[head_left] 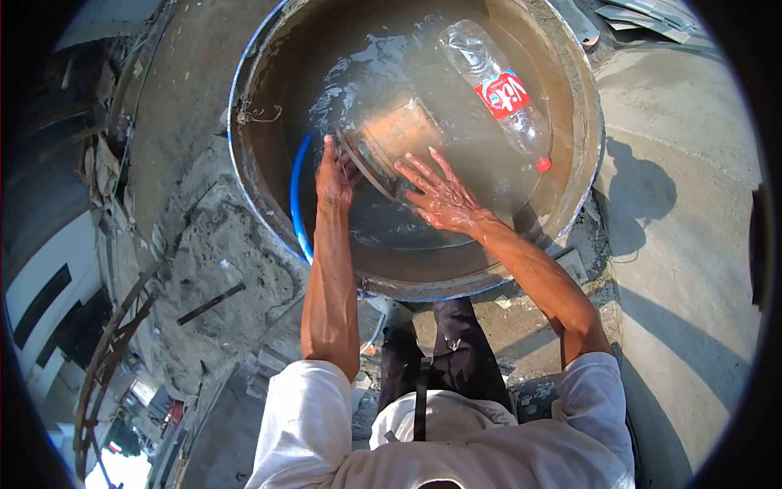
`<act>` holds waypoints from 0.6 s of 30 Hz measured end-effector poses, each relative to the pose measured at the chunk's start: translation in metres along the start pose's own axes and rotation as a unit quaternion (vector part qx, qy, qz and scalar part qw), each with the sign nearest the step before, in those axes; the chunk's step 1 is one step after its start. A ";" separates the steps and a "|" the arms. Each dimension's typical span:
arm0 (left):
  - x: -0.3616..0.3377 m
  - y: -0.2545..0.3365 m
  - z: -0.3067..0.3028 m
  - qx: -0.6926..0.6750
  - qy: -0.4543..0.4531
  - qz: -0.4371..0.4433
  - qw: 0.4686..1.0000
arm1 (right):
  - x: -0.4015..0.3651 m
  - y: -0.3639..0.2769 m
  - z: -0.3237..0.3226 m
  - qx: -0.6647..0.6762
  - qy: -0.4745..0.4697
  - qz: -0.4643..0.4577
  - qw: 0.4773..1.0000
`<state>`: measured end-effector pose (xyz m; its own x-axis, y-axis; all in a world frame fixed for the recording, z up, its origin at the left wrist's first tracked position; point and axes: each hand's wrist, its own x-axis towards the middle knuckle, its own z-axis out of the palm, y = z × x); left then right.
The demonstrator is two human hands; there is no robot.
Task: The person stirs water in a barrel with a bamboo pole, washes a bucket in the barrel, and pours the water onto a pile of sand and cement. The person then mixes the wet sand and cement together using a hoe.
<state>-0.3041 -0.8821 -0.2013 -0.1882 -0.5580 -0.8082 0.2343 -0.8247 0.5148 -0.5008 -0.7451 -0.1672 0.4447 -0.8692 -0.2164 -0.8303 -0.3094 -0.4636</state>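
A large round drum (575,175) with a blue-edged rim stands before me, holding murky water. Partly sunk in it, an orange-brown bucket (401,130) lies tipped on its side, its round rim toward my left. My left hand (336,173) is closed around that rim, the fingers partly hidden behind it. Wet and spread flat, my right hand (442,196) has its fingertips right at the bucket's lower side. A clear plastic bottle (482,61) with a red label and red cap floats at the right of the water.
A blue hose (299,196) hangs over the drum's left rim into the water. Rough broken concrete (232,269) with a metal rod (211,304) lies on the left. Sunlit concrete (684,220) spreads to the right, with thin flat sheets (652,18) at the far right.
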 end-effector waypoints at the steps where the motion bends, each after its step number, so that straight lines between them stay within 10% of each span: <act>1: -0.009 -0.009 0.006 0.059 0.042 -0.013 0.997 | 0.006 -0.001 -0.001 0.002 -0.002 -0.002 1.000; 5: -0.002 -0.052 0.000 0.071 -0.006 0.130 0.989 | 0.076 0.019 0.003 0.074 0.266 0.080 0.958; 15: -0.001 -0.028 -0.023 0.095 -0.069 0.127 0.985 | 0.045 0.022 0.029 -0.004 0.102 -0.190 0.977; 18: -0.006 -0.024 -0.012 0.097 0.004 0.114 0.989 | 0.041 0.032 0.016 0.093 0.082 -0.135 0.983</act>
<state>-0.2972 -0.8580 -0.2120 -0.1438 -0.7312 -0.6668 0.0826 -0.6804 0.7282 -0.5038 -0.7841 -0.2041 0.5670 -0.8208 0.0700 -0.6078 -0.4742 -0.6370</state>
